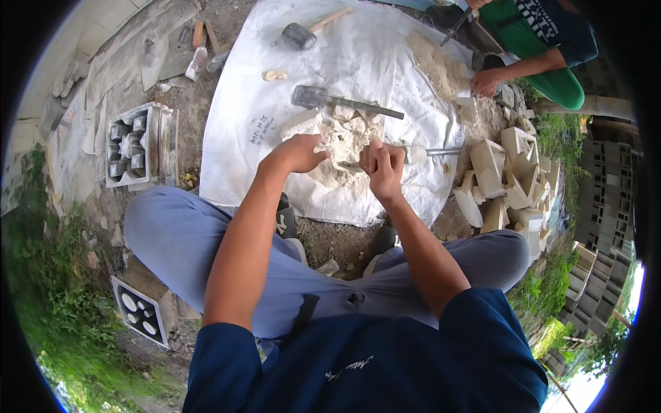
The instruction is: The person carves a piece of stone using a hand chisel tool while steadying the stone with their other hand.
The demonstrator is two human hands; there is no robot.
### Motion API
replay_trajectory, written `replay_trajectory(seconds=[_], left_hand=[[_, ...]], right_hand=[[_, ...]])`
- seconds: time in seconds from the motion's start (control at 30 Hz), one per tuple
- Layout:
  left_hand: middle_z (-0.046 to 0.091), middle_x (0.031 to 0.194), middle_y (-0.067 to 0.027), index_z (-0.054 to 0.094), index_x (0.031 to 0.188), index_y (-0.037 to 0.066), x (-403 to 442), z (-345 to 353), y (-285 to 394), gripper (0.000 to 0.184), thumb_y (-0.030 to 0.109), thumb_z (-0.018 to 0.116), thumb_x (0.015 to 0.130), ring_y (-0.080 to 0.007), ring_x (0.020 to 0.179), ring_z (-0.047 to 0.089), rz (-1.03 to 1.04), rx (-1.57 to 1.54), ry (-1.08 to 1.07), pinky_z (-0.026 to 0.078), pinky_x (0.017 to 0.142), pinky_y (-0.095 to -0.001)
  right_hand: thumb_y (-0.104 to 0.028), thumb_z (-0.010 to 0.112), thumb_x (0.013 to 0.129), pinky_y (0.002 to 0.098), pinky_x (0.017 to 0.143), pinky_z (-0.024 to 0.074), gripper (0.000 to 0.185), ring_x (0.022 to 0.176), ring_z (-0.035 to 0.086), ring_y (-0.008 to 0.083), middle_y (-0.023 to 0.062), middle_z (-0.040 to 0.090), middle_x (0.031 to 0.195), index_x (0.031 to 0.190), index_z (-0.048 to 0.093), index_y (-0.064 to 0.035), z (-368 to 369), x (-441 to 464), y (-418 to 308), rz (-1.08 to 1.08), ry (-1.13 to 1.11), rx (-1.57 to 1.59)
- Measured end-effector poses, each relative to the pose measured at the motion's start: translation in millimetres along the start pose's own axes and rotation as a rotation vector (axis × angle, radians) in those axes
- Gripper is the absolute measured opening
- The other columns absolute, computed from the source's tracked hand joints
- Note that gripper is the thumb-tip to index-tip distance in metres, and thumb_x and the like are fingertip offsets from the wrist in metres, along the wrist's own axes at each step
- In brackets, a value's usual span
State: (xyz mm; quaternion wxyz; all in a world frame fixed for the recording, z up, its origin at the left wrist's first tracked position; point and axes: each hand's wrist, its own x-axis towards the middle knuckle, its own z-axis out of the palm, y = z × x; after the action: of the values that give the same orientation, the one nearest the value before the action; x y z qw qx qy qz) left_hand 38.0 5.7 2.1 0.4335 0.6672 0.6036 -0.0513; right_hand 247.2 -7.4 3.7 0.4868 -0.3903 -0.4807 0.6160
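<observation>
My left hand (303,153) is closed at the left side of a heap of pale, crumbly stone rubble (348,138), its fingers curled on a pale stone piece (320,144). My right hand (384,166) is closed in a fist around a slim metal tool (350,166), whose tip points left into the rubble; most of it is hidden by the fingers. Just behind the rubble lies a hammer (310,97) with a dark head and dark handle. Right of my right hand is a metal rod (442,151) with a pale block-like part (416,155).
A white sheet (234,151) bears a black-headed mallet (299,36) and a small stone (274,74). Broken pale blocks (489,168) are piled at right. At left stands a metal mould (131,144). Another person's hand (486,82) works at the top right.
</observation>
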Motion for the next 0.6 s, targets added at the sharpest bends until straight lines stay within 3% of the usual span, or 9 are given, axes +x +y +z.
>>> replay_trajectory(seconds=[0.17,0.4,0.5,0.6], left_hand=[[0.062,0.130,-0.0216,0.054,0.137,0.009,1.3,2.2,-4.1,0.053,0.044,0.057,0.098,-0.0367,0.121,0.058,-0.006,-0.020,-0.011,0.047,0.101,-0.0437],[0.061,0.132,-0.0203,0.054,0.136,0.007,0.1,-0.7,-3.7,0.054,0.045,0.056,0.098,-0.0357,0.124,0.057,-0.003,-0.017,0.006,0.046,0.103,-0.0439],[0.061,0.132,-0.0204,0.054,0.136,0.007,0.1,0.3,-3.7,0.055,0.046,0.056,0.098,-0.0359,0.123,0.057,-0.011,-0.016,0.002,0.046,0.103,-0.0441],[0.062,0.129,-0.0214,0.054,0.137,0.007,6.0,-0.6,-3.4,0.055,0.045,0.056,0.098,-0.0370,0.121,0.058,-0.016,0.010,-0.009,0.047,0.101,-0.0439]], right_hand=[[-0.027,0.044,0.107,0.0290,0.046,0.0201,0.057,0.048,0.027,0.0057,-0.0036,0.035,0.050,0.054,0.037,-0.0069,-6.8,-10.1,24.3,-0.056,-0.082,-0.103],[-0.024,0.043,0.107,0.0294,0.045,0.0230,0.057,0.045,0.028,0.0095,-0.0008,0.033,0.049,0.053,0.035,-0.0073,6.8,-4.6,-9.6,-0.018,-0.037,-0.124],[-0.022,0.045,0.107,0.0296,0.045,0.0228,0.057,0.046,0.028,0.0087,-0.0009,0.034,0.049,0.053,0.036,-0.0068,-1.8,-8.2,19.2,-0.055,-0.095,-0.377],[-0.023,0.045,0.107,0.0294,0.046,0.0228,0.057,0.046,0.028,0.0093,-0.0008,0.034,0.049,0.053,0.036,-0.0066,-2.6,-3.7,20.1,0.010,0.002,-0.204]])
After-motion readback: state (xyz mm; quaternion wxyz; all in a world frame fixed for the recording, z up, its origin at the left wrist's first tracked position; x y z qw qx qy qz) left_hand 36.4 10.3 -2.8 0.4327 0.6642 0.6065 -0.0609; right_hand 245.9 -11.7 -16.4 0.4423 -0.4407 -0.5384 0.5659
